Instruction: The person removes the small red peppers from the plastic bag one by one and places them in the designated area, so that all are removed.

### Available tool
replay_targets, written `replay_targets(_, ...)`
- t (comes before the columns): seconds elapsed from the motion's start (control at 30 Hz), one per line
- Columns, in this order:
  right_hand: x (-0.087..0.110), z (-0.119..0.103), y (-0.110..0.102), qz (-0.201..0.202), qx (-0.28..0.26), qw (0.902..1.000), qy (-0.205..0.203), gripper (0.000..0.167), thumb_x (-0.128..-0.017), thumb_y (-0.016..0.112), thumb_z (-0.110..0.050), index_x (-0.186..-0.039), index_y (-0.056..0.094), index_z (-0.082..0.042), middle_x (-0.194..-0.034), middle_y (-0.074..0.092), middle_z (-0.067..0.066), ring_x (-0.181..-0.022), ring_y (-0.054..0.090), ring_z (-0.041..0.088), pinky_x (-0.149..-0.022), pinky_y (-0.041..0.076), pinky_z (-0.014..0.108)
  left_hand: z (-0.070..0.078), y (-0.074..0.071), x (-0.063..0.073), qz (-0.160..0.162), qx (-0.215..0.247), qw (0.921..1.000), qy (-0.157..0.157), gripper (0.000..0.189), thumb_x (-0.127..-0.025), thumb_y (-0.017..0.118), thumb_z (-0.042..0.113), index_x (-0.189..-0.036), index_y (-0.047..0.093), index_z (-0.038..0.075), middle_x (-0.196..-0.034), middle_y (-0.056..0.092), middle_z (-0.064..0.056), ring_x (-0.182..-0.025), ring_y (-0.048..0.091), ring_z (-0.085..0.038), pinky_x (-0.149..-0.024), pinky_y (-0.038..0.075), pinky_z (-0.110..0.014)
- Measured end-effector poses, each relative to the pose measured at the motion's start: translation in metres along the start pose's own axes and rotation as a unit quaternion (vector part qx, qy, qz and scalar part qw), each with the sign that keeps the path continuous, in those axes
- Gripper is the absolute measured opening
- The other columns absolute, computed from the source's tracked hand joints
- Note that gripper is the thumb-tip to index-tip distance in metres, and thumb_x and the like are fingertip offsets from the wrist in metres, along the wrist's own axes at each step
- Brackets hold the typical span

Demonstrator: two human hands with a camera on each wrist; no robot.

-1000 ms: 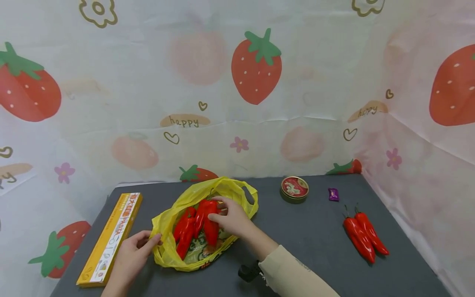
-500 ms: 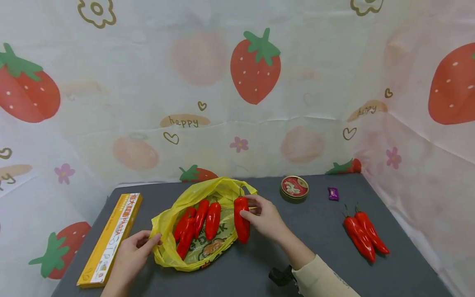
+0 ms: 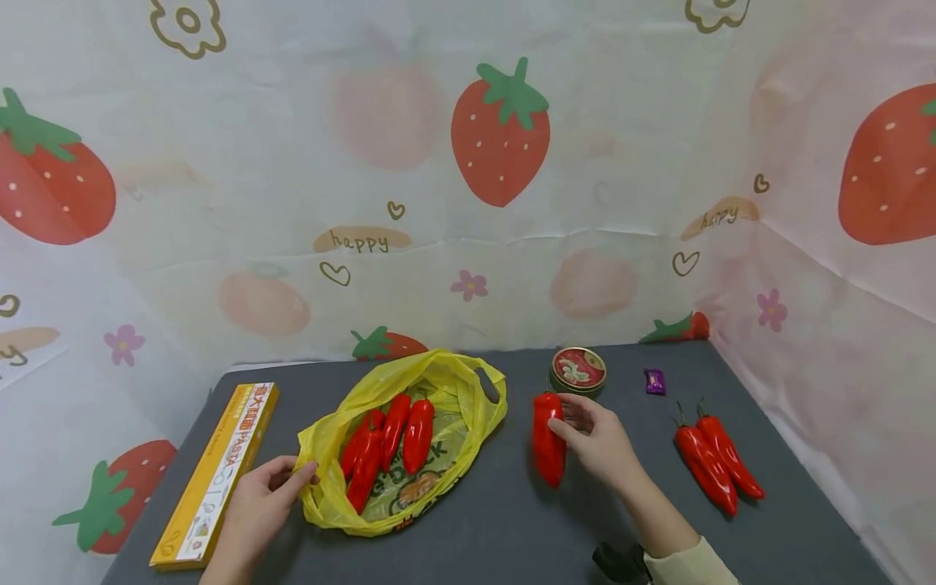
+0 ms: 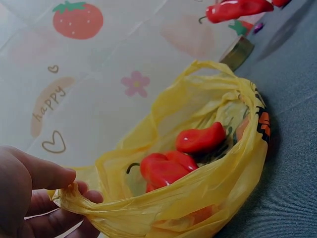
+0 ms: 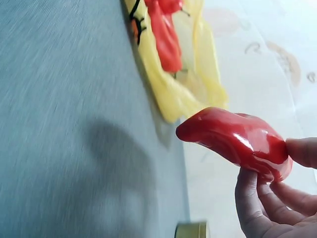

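Observation:
My left hand [image 3: 259, 504] pinches the left rim of a yellow plastic bag [image 3: 325, 487] between thumb and fingers, as the left wrist view shows closely. The bag lies with its mouth spread, and several red chili peppers [image 3: 418, 437] rest inside on its printed bottom. Between the thumb and fingers of my right hand [image 3: 603, 443] is one glossy red chili pepper [image 5: 237, 141], held to the right of the bag. It hangs above the dark table, and its shadow shows below it in the right wrist view.
Two red chili peppers [image 3: 705, 467] lie side by side on the table's right part. A round red-lidded tin [image 3: 578, 370] and a small purple wrapped packet [image 3: 655, 382] are at the back. Along the left side lies a yellow pasta box [image 3: 215, 479]. A strawberry-print cloth [image 3: 504, 317] hangs behind.
My right hand has lifted one red chili pepper out of the bag and carried it to the right. The left hand stays at the bag's rim.

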State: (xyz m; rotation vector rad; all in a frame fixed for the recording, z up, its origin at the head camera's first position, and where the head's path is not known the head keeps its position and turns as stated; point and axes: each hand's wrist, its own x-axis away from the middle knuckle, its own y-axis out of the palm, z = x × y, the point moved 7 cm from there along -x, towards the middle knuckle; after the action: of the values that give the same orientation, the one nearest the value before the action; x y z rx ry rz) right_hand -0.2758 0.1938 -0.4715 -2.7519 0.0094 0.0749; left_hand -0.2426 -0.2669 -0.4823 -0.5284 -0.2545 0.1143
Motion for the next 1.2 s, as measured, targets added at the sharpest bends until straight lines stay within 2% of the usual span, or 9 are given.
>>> replay_targets(0.2,0.009,0.010,-0.032,0.020,0.026,0.9995,-0.004,0.051,-0.097,0.069,-0.028,-0.141,0.055,-0.005,-0.130,0.065,0.020,-0.111,0.065,0.032,-0.076,0.057,0.025,-0.002,0.000,-0.002,0.007,-0.006,1.0000,-0.003,0.048,-0.097,0.066,0.046,-0.117,0.070,0.002,-0.095,0.073,-0.003,-0.084,0.058,-0.016,-0.069,0.050,-0.028)
replay_targets(0.47,0.020,0.021,-0.065,0.041,0.060,0.9970,0.027,0.058,-0.097,0.067,-0.038,-0.144,0.052,-0.008,-0.135,0.062,0.020,-0.119,0.062,0.035,-0.085,0.058,0.033,-0.002,-0.001,-0.001,0.013,-0.009,0.9999,-0.005,0.047,-0.097,0.065,0.045,-0.117,0.070,0.003,-0.095,0.073,-0.002,-0.085,0.058,-0.016,-0.068,0.050,-0.026)
replay_targets(0.67,0.028,0.032,-0.090,0.061,0.087,0.9937,0.036,0.061,-0.097,0.066,-0.043,-0.144,0.052,-0.007,-0.133,0.063,0.021,-0.116,0.063,0.034,-0.079,0.055,0.022,0.002,0.000,0.000,0.016,-0.016,0.9997,-0.001,0.044,-0.099,0.064,0.044,-0.116,0.070,0.004,-0.095,0.073,-0.003,-0.085,0.057,-0.017,-0.067,0.049,-0.026)
replay_targets(0.93,0.036,0.051,-0.110,0.070,0.114,0.9891,0.062,0.066,-0.096,0.066,-0.048,-0.144,0.053,-0.006,-0.132,0.064,0.021,-0.114,0.064,0.033,-0.078,0.054,0.021,-0.001,-0.002,0.001,0.016,-0.008,0.9998,0.001,0.047,-0.098,0.064,0.046,-0.116,0.070,0.003,-0.095,0.073,-0.003,-0.083,0.058,-0.017,-0.066,0.050,-0.026)
replay_targets(1.03,0.040,0.057,-0.118,0.081,0.120,0.9878,0.057,0.064,-0.095,0.067,-0.046,-0.142,0.055,-0.004,-0.130,0.065,0.022,-0.108,0.067,0.024,-0.076,0.053,0.017,-0.002,-0.003,0.001,0.019,-0.008,0.9998,-0.002,0.046,-0.098,0.064,0.044,-0.116,0.069,0.002,-0.095,0.073,-0.003,-0.083,0.058,-0.017,-0.067,0.051,-0.027)
replay_targets(1.1,0.044,0.062,-0.124,0.088,0.125,0.9866,0.055,0.063,-0.095,0.068,-0.046,-0.141,0.056,-0.003,-0.129,0.066,0.023,-0.101,0.067,0.010,-0.074,0.052,0.016,-0.003,-0.003,0.001,0.019,-0.008,0.9998,-0.002,0.045,-0.099,0.064,0.043,-0.116,0.069,0.002,-0.095,0.073,-0.003,-0.083,0.058,-0.016,-0.068,0.051,-0.027)
replay_targets(1.2,0.049,0.068,-0.131,0.098,0.134,0.9846,0.054,0.061,-0.095,0.068,-0.044,-0.139,0.058,-0.002,-0.127,0.067,0.023,-0.090,0.060,-0.011,-0.073,0.052,0.015,-0.004,-0.002,-0.001,0.015,-0.007,0.9998,0.004,0.045,-0.099,0.063,0.042,-0.117,0.069,0.001,-0.096,0.073,-0.005,-0.084,0.058,-0.016,-0.069,0.051,-0.027)
